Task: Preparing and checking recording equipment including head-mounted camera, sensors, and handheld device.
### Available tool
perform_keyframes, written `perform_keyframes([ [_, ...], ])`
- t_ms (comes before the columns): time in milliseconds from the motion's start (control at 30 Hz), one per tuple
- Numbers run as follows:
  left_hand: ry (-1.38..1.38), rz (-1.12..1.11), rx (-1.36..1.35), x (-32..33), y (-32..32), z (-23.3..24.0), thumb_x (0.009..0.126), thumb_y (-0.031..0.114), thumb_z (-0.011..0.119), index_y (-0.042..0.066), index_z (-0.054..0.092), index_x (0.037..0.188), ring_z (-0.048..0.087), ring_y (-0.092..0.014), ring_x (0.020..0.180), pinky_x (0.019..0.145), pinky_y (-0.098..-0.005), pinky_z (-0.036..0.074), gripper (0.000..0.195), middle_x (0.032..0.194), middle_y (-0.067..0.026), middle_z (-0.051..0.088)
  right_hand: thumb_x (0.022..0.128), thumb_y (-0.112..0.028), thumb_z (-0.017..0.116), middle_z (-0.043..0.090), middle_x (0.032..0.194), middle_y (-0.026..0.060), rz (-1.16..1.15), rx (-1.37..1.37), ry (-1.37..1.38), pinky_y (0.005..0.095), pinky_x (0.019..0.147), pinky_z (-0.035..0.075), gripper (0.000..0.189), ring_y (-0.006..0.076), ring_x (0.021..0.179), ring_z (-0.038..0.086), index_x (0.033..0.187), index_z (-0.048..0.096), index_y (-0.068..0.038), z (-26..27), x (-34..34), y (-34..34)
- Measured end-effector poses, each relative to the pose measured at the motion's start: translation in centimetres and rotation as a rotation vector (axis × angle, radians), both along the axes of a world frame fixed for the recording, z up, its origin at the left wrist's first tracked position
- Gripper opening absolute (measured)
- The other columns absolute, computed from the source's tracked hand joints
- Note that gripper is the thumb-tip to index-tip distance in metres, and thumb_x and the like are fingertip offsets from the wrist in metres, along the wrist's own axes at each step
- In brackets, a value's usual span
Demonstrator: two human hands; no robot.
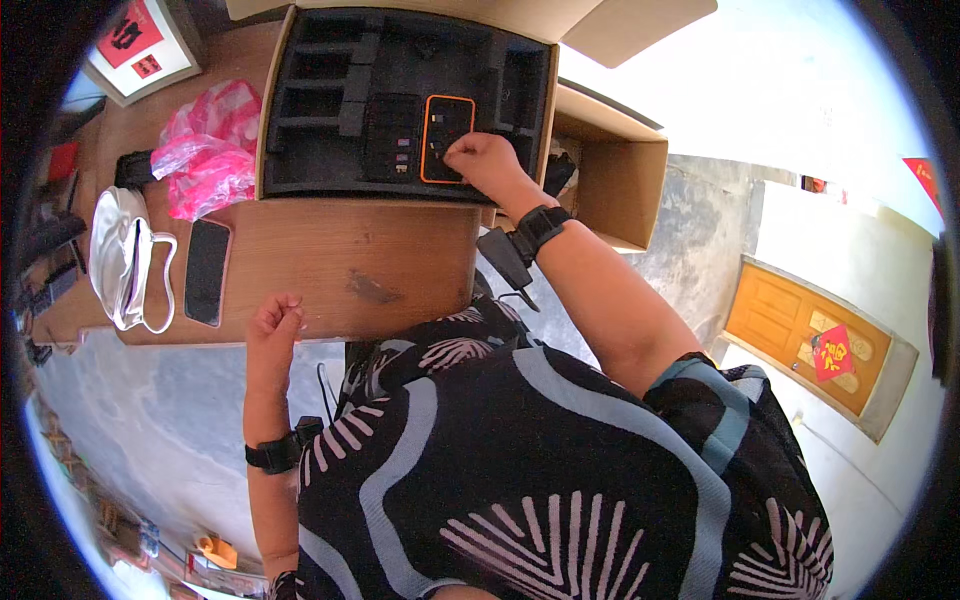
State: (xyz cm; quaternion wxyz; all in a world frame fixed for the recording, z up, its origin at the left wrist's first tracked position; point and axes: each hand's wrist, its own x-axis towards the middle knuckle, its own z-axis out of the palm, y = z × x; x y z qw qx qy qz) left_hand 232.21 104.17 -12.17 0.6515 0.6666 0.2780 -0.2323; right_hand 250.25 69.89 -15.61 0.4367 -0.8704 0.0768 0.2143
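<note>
My right hand (484, 161) is over the lower right part of an orange-rimmed black case (426, 142), its thumb and forefinger pinched together; whether something small is between them cannot be told. The case lies open in a cardboard box (262, 150) lined with black foam (315, 161), beside a black tray (382, 124) that holds several small memory cards (403, 158). Another small card (437, 118) lies in the upper part of the orange-rimmed case. My left hand (276, 319) hovers by the table's front edge with curled fingers, and whether it holds anything small is unclear.
On the wooden table (300, 262) are a black-screened phone (207, 272), a shiny white pouch with a strap (124, 259) and a pink-and-white plastic bag (210, 150). A second open cardboard box (622, 180) stands to the right. A framed picture (142, 45) is at the upper left.
</note>
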Motion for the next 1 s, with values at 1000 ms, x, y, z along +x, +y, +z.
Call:
perform_keyframes([
  [1000,0.035,-0.025,0.103,-0.2,0.9,-0.6,0.09,0.014,0.059,0.007,0.064,0.1,0.053,-0.006,0.071,0.062,-0.0208,0.04,0.013,0.081,0.0035,0.058,0.076,-0.022,0.058,0.065,0.061,0.0159,0.138,-0.178,0.02,0.041,0.07,0.055,0.023,0.0327,0.063,0.067,0.073,0.071,-0.004,0.4,0.9,1.4],
])
